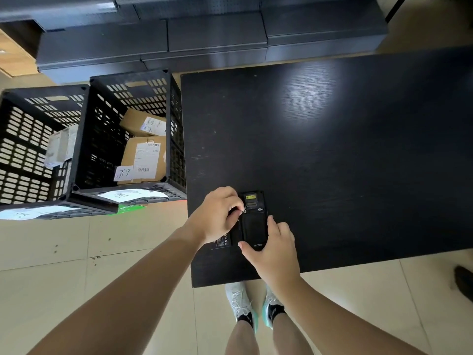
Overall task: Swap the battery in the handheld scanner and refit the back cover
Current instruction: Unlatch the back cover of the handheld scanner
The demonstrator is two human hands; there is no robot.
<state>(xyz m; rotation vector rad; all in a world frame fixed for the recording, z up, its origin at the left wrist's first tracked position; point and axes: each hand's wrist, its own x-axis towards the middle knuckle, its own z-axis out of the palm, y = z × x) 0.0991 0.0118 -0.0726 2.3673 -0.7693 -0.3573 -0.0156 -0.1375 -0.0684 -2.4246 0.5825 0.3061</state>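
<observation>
Black scanner, back up, at the table's seven o'clock corner. My left hand pinches its latch; my right hand grips its lower end. A slip could knock it off.

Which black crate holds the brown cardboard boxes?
The crate next to the table; it holds two brown boxes, while the farther crate holds a pale parcel.

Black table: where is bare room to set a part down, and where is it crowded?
Bare: the table beyond and right of the scanner, out to its far and right edges. Crowded: the near left corner, where left hand and right hand grip the scanner beside a flat labelled part.
</observation>
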